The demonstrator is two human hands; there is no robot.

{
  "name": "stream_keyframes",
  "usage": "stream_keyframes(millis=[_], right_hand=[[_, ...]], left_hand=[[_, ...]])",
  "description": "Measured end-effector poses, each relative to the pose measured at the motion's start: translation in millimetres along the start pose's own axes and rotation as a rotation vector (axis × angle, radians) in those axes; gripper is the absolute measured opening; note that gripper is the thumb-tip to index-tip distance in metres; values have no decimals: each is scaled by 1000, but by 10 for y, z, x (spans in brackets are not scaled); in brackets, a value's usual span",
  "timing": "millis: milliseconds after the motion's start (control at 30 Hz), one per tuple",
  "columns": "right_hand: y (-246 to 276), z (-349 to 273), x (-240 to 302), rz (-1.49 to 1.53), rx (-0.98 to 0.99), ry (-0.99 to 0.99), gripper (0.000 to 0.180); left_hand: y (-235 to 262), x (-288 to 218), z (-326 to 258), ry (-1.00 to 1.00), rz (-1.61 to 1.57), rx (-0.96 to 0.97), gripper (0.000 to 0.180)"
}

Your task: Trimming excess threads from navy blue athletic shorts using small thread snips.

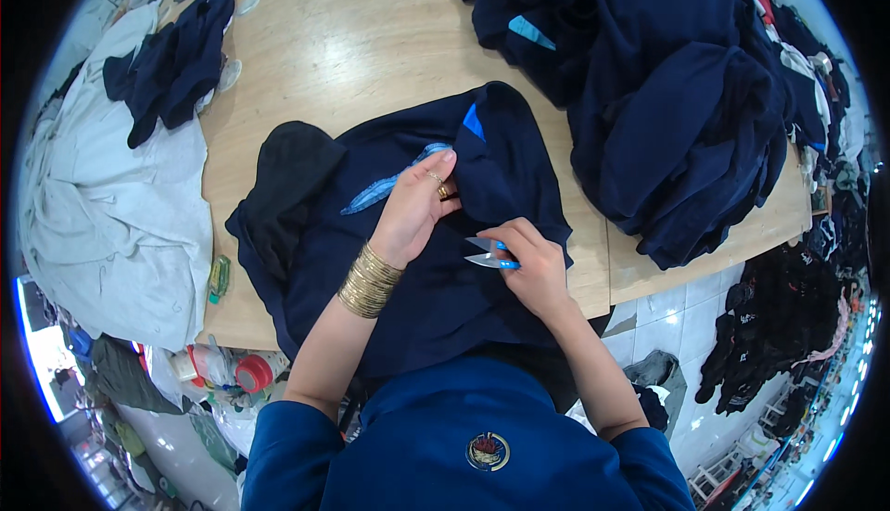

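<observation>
The left hand (414, 207) presses flat, fingers together, on the navy garment (417, 279) spread at the table's (352, 38) near edge, while the right hand (533, 265) is clamped on small blue-handled thread snips (489, 253). The blades point toward the left fingers and could nick them or the cloth if it shifts.
</observation>
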State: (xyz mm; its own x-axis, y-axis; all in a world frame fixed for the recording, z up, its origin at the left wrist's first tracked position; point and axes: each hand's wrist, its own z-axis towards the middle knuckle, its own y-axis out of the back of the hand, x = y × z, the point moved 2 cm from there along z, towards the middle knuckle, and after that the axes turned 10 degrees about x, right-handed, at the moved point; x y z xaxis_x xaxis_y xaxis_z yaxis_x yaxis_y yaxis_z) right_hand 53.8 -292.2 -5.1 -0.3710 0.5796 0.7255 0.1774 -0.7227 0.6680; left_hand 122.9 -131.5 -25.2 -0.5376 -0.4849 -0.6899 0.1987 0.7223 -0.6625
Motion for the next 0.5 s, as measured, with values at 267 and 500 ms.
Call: stream_keyframes(millis=[267,500], right_hand=[[147,262,143,192,-288,-87,29],[106,274,109,75,-214,-20,13]], left_hand=[[-49,33,-199,-64,110,-97,20],[-411,-92,-316,-161,146,-80,45]])
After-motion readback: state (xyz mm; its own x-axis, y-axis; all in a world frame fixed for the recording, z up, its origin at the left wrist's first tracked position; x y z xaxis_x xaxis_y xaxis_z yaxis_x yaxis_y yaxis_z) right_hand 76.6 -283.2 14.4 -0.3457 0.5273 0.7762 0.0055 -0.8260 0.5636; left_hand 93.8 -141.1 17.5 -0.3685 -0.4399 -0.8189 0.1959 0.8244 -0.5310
